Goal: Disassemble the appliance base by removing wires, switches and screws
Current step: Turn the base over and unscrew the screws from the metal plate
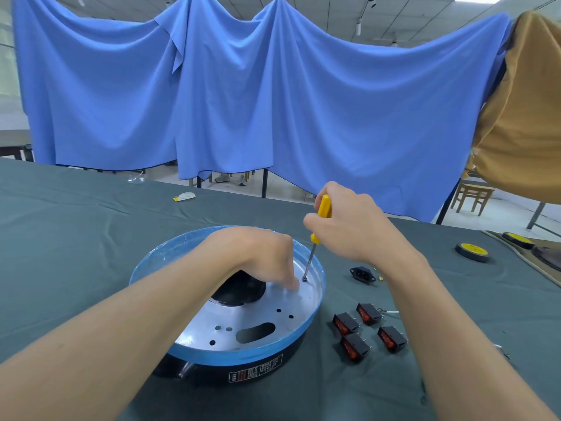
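Observation:
The round appliance base (261, 326) lies on the table, a silver plate with holes inside a blue rim, black underneath. My right hand (349, 226) grips a yellow-handled screwdriver (323, 206) held nearly upright; its tip sits on a screw (304, 279) at the plate's right side. My left hand (261, 253) reaches into the base, fingers curled down and fingertips pressing on the plate just left of the screw. Several black rocker switches (368, 329) with red faces lie on the cloth right of the base. A black power socket (362, 274) lies behind them.
Grey-green cloth covers the table (76, 238). Two round yellow-topped discs (472, 252) sit at the far right beside a brown mat. A small white and yellow scrap (184, 196) lies far left. Blue drapes hang behind the table's far edge.

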Tool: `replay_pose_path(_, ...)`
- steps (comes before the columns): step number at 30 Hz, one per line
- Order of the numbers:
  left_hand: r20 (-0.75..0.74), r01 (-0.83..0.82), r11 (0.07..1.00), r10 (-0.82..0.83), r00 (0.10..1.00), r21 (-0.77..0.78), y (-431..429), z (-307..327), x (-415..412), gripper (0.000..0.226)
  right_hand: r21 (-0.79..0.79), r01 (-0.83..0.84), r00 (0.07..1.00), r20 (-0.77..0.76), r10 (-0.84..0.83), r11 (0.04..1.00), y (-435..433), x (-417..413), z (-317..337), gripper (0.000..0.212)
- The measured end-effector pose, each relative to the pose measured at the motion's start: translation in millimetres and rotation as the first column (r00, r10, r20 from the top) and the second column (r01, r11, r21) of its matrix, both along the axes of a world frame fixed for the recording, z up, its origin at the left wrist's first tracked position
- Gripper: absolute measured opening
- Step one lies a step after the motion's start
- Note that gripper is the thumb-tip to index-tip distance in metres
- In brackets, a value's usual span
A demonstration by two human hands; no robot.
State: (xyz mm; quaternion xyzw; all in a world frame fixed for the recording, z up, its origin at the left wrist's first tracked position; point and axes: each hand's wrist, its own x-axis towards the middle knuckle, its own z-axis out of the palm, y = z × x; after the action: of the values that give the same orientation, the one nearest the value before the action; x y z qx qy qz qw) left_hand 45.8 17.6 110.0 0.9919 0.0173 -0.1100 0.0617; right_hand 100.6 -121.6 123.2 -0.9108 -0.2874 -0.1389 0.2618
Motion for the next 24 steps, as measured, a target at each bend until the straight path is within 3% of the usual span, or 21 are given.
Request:
replay_pose_path(4, -0.003, 0.004, 1.0, -0.004, 1.0, -0.01, 0.7, 0.0, 0.0, 0.034, -0.006, 0.06, 0.993, 0.098, -0.059, 0.998, 0.3, 1.9, -2.1, 0.029)
replay_pose_path(6, 0.001, 0.006, 1.0, -0.006, 1.0, -0.01, 0.9, -0.6, 0.5, 0.034, 0.008, 0.034, 0.998, 0.059, -0.035, 0.999, -0.4, 1.6, -1.0, 0.02)
replay_pose_path(10, 0.006, 0.006, 1.0, -0.006, 1.0, 0.0, 1.3, -1.2, 1.4, 0.034, 0.032, -0.01, 0.999, -0.046, 0.011, 0.999, -2.3, 1.1, 0.9, 0.022)
replay_pose_path(15, 0.017, 0.008, 1.0, -0.008, 1.0, 0.006, 1.2, -1.4, 1.5, 0.035, 0.037, 0.053, 0.998, 0.041, -0.055, 0.998, -0.8, 3.0, -3.3, 0.035)
replay_pose_path(18, 0.017, 0.011, 1.0, -0.011, 1.0, 0.004, 1.2, -2.0, 1.7, 0.035, 0.045, 0.019, 1.0, 0.024, -0.02, 0.999, -2.2, 3.0, -1.3, 0.02)
replay_pose_path(21, 0.018, 0.009, 1.0, -0.009, 1.0, 0.007, 1.4, -2.0, 2.1, 0.034, 0.022, 0.005, 0.999, -0.04, -0.005, 1.0, -3.5, 1.6, 0.9, 0.021)
replay_pose_path(24, 0.021, 0.008, 1.0, -0.008, 1.0, 0.006, 2.1, -2.0, 1.9, 0.033, 0.001, 0.052, 0.999, -0.009, -0.052, 0.999, -1.2, 1.0, -0.6, 0.025)
